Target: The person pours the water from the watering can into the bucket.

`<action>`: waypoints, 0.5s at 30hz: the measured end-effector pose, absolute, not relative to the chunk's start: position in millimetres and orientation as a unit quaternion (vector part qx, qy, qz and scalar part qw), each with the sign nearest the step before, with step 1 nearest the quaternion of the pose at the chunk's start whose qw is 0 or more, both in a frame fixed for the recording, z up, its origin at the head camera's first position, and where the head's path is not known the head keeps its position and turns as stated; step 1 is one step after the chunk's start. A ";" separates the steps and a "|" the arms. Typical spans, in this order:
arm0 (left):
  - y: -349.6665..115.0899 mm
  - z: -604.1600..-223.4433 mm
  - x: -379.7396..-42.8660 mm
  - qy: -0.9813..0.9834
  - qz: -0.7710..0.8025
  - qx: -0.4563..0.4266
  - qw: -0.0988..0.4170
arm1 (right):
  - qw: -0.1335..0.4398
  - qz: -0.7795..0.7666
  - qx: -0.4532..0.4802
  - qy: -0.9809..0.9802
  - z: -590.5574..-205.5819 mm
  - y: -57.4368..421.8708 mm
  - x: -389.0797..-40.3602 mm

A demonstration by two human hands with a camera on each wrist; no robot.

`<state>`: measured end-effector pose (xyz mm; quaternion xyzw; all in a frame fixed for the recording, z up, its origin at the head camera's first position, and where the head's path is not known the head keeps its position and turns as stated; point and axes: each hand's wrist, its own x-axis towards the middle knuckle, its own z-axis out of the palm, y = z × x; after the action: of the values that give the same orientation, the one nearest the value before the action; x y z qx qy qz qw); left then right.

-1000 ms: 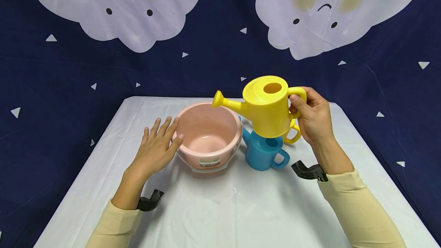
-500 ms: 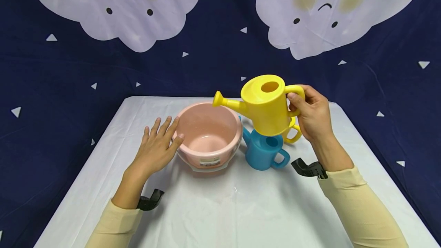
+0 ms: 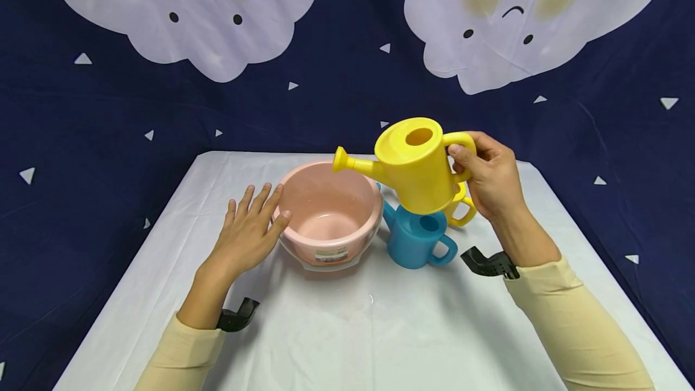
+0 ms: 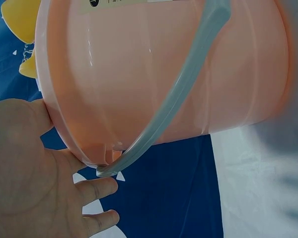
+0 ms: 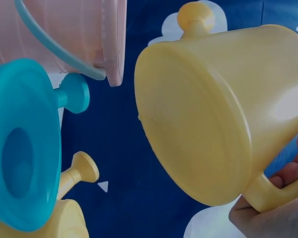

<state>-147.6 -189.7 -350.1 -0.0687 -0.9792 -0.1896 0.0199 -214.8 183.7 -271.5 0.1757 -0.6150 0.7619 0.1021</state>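
My right hand [image 3: 491, 177] grips the handle of a yellow watering can [image 3: 415, 168], holding it in the air. The can tilts slightly, and its spout reaches over the right part of a pink bucket's rim [image 3: 331, 243]. In the right wrist view the can's round base [image 5: 188, 124] faces the camera. My left hand [image 3: 241, 237] rests with spread, straight fingers against the bucket's left rim; the left wrist view shows its fingertips [image 4: 97, 188] near the grey handle [image 4: 174, 101]. No water shows at the spout.
A blue watering can [image 3: 415, 240] stands right of the bucket, below the raised can. Behind it, partly hidden, is another yellow watering can [image 3: 461, 210]. All stand on a white-covered table [image 3: 347, 330] before a dark blue cloud-print backdrop [image 3: 347, 47].
The right hand and the raised yellow watering can have shifted slightly left and up, and the can tilts a little more. The left hand and bucket stay put.
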 end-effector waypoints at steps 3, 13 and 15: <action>-189.7 -349.8 -147.6 -0.979 -0.189 -0.067 0.019 | 0.098 0.761 0.182 -0.615 -269.6 182.4 -215.7; -189.5 -350.2 -147.6 -0.980 -0.185 -0.066 0.020 | 0.083 0.730 0.179 -0.654 -261.6 178.0 -215.8; -189.4 -350.3 -147.8 -0.980 -0.184 -0.067 0.021 | 0.083 0.723 0.179 -0.662 -260.4 177.7 -215.7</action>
<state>-147.8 -189.4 -350.3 -0.0668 -0.9804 -0.1840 0.0206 -215.7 177.7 -260.4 0.1786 -0.6625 0.7227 0.0831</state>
